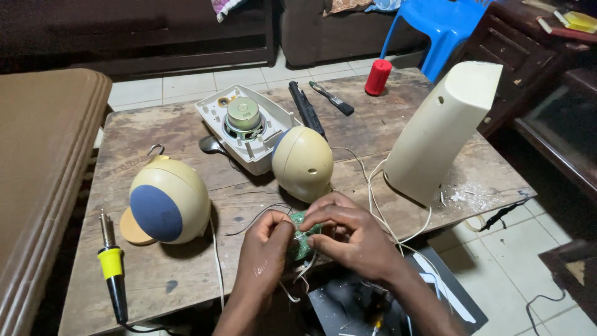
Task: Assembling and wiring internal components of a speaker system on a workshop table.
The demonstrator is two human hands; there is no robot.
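My left hand point(264, 255) and my right hand point(348, 233) meet at the near edge of the wooden table point(186, 274). Both pinch a small green circuit board point(303, 244) with thin white wires point(298, 277) hanging from it. Just beyond the hands sits a cream egg-shaped speaker shell point(303, 163). A white cable point(379, 211) runs from near the hands toward a tall cream speaker housing point(443, 127).
A round cream speaker with a blue front point(165, 202) lies at the left, a yellow-and-black soldering iron point(112, 270) near the left edge. An open housing with a speaker driver point(244, 121), a black tool point(306, 109), a brush point(333, 99) and a red cylinder point(377, 77) lie farther back.
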